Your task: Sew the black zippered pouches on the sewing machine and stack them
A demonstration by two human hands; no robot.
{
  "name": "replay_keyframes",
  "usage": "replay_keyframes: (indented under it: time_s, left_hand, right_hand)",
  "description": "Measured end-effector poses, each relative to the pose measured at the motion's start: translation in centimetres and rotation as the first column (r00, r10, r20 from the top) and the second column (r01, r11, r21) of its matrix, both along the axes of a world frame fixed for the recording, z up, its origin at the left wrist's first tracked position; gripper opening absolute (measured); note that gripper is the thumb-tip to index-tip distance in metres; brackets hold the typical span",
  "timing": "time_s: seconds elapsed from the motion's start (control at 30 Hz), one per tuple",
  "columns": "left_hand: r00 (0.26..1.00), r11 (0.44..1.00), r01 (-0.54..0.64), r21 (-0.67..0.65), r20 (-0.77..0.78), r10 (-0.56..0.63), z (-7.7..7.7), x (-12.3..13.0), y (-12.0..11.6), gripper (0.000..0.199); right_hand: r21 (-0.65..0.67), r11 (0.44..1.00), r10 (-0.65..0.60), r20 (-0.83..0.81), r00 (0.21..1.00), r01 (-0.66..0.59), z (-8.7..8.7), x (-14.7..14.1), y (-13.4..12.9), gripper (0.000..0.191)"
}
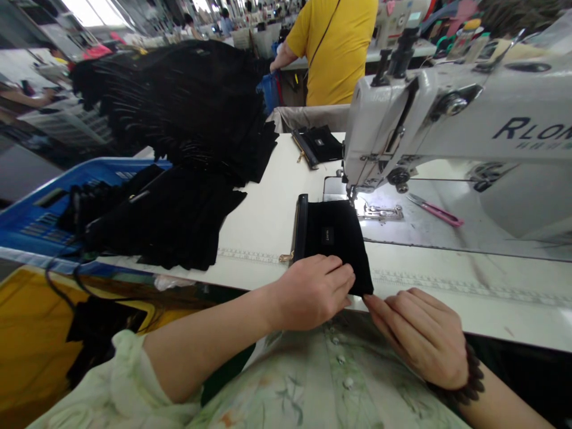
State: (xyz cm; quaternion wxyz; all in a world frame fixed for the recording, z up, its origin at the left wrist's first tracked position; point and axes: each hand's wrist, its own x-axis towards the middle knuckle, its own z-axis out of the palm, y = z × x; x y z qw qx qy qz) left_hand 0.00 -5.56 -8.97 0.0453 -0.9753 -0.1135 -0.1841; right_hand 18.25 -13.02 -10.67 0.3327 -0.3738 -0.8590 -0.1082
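A black pouch [337, 247] lies flat on a white sewing table [259, 220], just beyond a worker's two hands, its far right corner beside the needle of a sewing machine [433, 128]. The left hand [315, 292] grips its near edge; the right hand [417, 333] pinches its near right corner.

The white table [257, 226] carries a sewing machine [429, 137], pink snips [440, 213], two black pouches [346, 238] and apparently black fabric [179, 214].

Black pouch [346, 238], pink-handled snips [440, 213], pale green patterned blouse [286, 381]
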Motion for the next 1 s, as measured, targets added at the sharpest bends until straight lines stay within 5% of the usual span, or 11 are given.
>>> replay_keyframes:
  time_s: [0.2,0.4,0.67,1.0]
  left_hand:
    - [0.999,0.997,0.028,0.067,-0.035,-0.026,0.3,0.1,0.0,0.023]
    - [1.0,0.998,0.017,0.056,0.012,-0.018,0.3,0.2,0.2,0.021]
    - [0.993,0.993,0.108,0.053,-0.054,-0.105,-0.1,0.0,0.0,0.024]
    - [0.982,0.995,0.103,0.017,-0.159,-0.099,-2.2,0.2,0.6,0.026]
  right_hand:
    - [-0.007,1.0,-0.013,-0.018,1.0,0.013,0.1,0.5,0.0,0.022]
    - [0.012,0.989,-0.148,-0.092,0.985,0.15,-1.0,1.0,0.1,0.035]
    - [-0.054,0.998,0.017,-0.001,1.0,-0.017,0.4,0.5,0.4,0.022]
    - [-0.254,0.967,0.009,0.038,0.999,0.001,-1.0,-0.2,1.6,0.021]
